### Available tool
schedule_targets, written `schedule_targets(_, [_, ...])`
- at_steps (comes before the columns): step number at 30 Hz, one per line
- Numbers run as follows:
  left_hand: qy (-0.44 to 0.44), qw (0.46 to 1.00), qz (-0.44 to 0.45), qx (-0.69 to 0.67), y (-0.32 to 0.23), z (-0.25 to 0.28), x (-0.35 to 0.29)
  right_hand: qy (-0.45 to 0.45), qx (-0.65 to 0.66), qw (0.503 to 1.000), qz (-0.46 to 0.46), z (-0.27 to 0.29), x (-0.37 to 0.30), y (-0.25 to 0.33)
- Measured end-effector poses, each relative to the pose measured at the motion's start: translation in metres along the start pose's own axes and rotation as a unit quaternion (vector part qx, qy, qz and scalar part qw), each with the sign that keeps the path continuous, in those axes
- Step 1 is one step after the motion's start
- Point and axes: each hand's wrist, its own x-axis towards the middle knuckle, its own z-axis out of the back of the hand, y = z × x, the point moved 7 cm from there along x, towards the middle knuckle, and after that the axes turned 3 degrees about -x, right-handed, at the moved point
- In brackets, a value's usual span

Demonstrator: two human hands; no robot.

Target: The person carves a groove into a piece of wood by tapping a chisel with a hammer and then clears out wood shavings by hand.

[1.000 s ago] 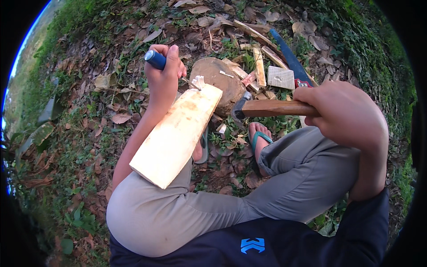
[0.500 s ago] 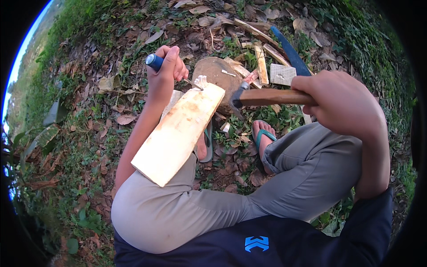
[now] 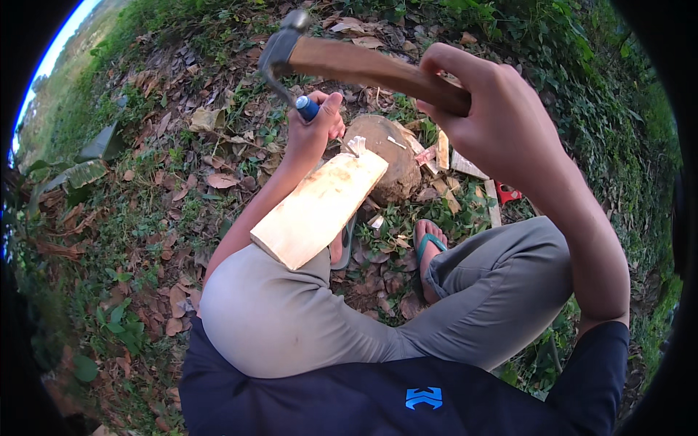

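As the right hand (image 3: 494, 109) at two o'clock grips one hammer (image 3: 363, 66), the left hand (image 3: 313, 134) at eleven clasps one blue-handled tool (image 3: 307, 108) by one pale board (image 3: 320, 207).

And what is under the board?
Under the board, the left trouser leg shows at the near end, and the left foot peeks out at the right edge. The rest is covered; I cannot tell whether the stump supports it.

No readable words or numbers in view, just a light-blue angular emblem (image 3: 424, 397) on the front of the person's dark navy shirt (image 3: 334, 400).
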Motion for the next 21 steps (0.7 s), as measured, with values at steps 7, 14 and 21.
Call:
schedule_targets(7, [0.019,0.998,-0.057,0.006,0.005,0.007,-0.002,0.035,-0.064,0.995,0.062,-0.049,0.002,0.009])
schedule_targets(14, [-0.031,0.999,-0.005,0.016,0.008,0.004,-0.008,-0.005,-0.029,0.996,0.088,-0.053,0.005,0.013])
schedule_targets(21, [-0.039,0.998,-0.001,0.052,-0.001,-0.001,-0.007,-0.033,-0.044,0.994,0.099,-0.039,0.009,0.019])
